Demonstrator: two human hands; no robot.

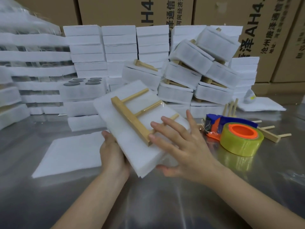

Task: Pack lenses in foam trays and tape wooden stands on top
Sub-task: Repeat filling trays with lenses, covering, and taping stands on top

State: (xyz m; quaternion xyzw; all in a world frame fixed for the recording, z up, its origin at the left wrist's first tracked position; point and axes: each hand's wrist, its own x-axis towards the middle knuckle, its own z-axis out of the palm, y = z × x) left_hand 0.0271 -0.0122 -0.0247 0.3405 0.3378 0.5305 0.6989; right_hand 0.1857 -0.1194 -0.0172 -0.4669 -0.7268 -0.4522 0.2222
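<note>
A white foam tray pack (132, 146) is tilted above the metal table, with a wooden stand (132, 116) lying on its top face under a strip of clear tape. My left hand (112, 154) grips the pack from below at its near left edge. My right hand (181, 142) lies on the pack's right side, fingers straight over the stand's lower pegs and thumb under the near corner. A tape dispenser (234, 134) with a yellowish roll on an orange core sits to the right on the table.
A flat foam sheet (69, 154) lies at the left. Stacks of foam trays (102, 52) and a heap of finished packs (198, 71) fill the back, with a tray of dark lenses (82, 83) among them. Loose wooden stands (270, 134) lie at right. Cardboard boxes (132, 12) stand behind.
</note>
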